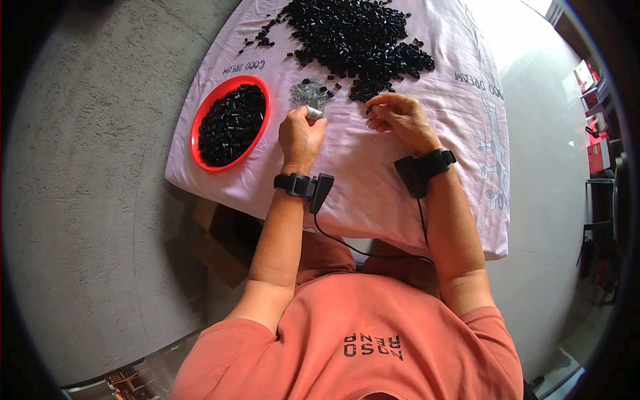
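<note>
My left hand (pixel 301 139) is closed above the cloth, just below a small heap of thin silvery metal pieces (pixel 309 93). A whitish wrapping (pixel 314 113) shows at its fingertips; anything pinched there is too small to make out. At the near edge of a big pile of small black plastic pieces (pixel 353 40), my right hand (pixel 405 121) has its thumb and fingers drawn together. A small dark piece (pixel 369 110) shows at those fingertips. On the left, a red oval basin (pixel 195 137) holds many more of the black pieces.
A pink printed cloth (pixel 360 193) covers the table. Black straps with boxy devices (pixel 323 193) sit on both wrists, joined by a cable (pixel 360 252) across my lap. An open cardboard box (pixel 217 257) stands below the table's left edge. Red and dark items (pixel 597 147) line the far right.
</note>
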### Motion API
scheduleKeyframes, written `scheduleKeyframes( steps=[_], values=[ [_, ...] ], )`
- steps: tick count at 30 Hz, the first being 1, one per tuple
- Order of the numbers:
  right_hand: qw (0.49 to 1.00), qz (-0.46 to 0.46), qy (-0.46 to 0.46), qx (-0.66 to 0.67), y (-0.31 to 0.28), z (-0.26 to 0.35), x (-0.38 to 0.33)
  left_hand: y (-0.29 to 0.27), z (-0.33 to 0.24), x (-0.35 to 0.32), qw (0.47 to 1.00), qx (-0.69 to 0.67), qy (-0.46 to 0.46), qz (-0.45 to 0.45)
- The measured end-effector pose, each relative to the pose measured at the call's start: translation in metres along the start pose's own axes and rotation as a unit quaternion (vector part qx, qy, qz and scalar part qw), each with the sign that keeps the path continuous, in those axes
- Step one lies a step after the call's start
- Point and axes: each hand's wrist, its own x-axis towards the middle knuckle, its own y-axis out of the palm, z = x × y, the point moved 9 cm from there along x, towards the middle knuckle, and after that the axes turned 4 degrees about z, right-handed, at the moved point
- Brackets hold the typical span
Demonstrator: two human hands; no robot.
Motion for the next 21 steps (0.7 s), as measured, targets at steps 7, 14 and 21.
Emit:
scheduleKeyframes(
  steps=[7,14,21],
  values=[
    [1.0,0.002,-0.009,0.005,0.002,0.0,0.001,-0.001,0.006,-0.002,1.0,-0.008,0.023,-0.007],
    [1.0,0.008,0.008,0.001,0.004,-0.001,0.0,0.001,-0.022,-0.007,0.972,-0.232,0.02,0.035],
    [0.999,0.029,0.005,0.016,0.006,-0.005,0.002,0.004,-0.071,-0.009,0.961,-0.265,0.069,0.046]
  ],
)
